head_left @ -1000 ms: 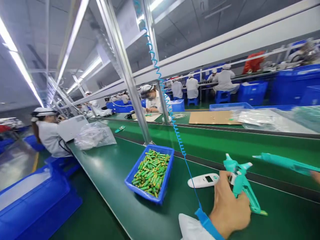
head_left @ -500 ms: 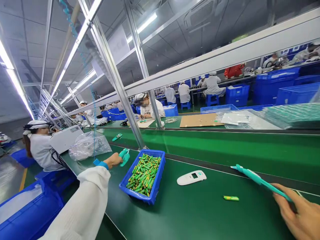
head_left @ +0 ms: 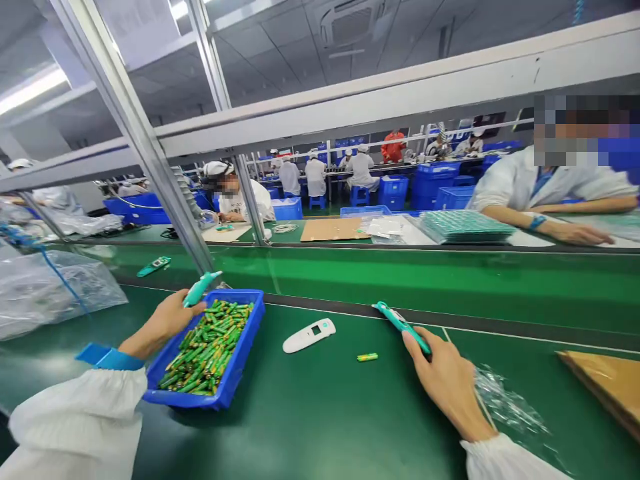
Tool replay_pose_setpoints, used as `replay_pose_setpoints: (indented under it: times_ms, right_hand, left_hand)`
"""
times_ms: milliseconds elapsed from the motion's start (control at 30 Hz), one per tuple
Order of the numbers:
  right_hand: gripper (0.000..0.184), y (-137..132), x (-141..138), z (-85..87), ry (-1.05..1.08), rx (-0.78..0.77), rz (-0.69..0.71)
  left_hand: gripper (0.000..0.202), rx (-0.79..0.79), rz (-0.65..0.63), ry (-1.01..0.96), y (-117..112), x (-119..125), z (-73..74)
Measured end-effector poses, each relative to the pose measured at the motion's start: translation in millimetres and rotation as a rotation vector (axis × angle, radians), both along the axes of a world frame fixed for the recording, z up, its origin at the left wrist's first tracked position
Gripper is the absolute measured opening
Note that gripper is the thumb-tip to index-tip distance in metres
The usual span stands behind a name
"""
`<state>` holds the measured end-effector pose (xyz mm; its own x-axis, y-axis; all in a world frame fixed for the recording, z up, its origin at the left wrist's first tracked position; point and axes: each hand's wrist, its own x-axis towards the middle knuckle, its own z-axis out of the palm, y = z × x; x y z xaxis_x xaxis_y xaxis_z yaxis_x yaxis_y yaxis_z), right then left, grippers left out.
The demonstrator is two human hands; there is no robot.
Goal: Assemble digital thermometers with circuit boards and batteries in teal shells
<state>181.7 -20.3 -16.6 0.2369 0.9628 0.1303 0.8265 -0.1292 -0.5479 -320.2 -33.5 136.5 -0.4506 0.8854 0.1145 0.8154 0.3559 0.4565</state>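
Observation:
My left hand (head_left: pixel 167 317) is closed around a teal plastic part (head_left: pixel 200 288), held just above the left rim of a blue bin (head_left: pixel 247 340) full of green batteries (head_left: pixel 207 347). My right hand (head_left: pixel 443 377) grips a second, longer teal part (head_left: pixel 400 325) low over the green bench. Between the hands lie a white handheld device (head_left: pixel 309 335) and a single loose green battery (head_left: pixel 367 357).
Clear plastic wrap (head_left: pixel 505 403) lies by my right wrist, a cardboard piece (head_left: pixel 605 383) at the far right, a clear bag (head_left: pixel 45 293) at the left. A metal post (head_left: pixel 150 160) rises behind the bin. A person's arm (head_left: pixel 545 223) rests across the green conveyor (head_left: pixel 400 280).
The view has swung right. My left hand came in from the bag side to the bin's left rim. My right hand drew its teal part inward toward the loose battery.

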Motion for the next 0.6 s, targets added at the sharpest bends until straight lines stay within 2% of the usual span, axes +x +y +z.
replay_pose_setpoints:
  times_ms: [100,200,233,300,400,500,567,600]
  right_hand:
    - [0.062,-1.7,1.3,-5.0,-0.034,0.048,-0.002]
    - [0.054,-3.4,3.6,-8.1,-0.031,0.106,0.011]
    - [0.052,-3.8,4.0,-8.7,-0.025,0.119,0.019]
    - [0.049,-4.1,3.9,-9.1,-0.026,0.141,0.031]
    - [0.044,-4.0,2.3,-6.6,-0.07,0.19,0.023]
    - [0.038,-8.8,-0.6,3.7,-0.104,0.277,0.003]
    - [0.036,-16.1,-5.7,13.9,-0.094,0.352,0.014]
    - [0.036,-20.3,-10.3,18.6,-0.072,0.407,0.031]
  left_hand:
    - [0.042,-0.014,-0.329,-0.254,8.0,87.3,-18.5]
    - [0.042,-0.039,-0.46,-0.344,6.9,181.1,-50.9]
    - [0.038,-0.087,-0.484,-0.296,6.9,207.4,-61.9]
    - [0.031,-0.135,-0.45,-0.187,8.6,246.9,-80.7]
    - [0.035,-0.128,-0.409,-0.087,12.2,275.5,-97.5]
    - [0.031,0.04,-0.408,-0.064,10.8,288.1,-105.1]
    - [0.03,0.16,-0.459,-0.265,7.5,297.2,-110.7]
    - [0.036,0.167,-0.492,-0.452,6.1,302.0,-114.2]
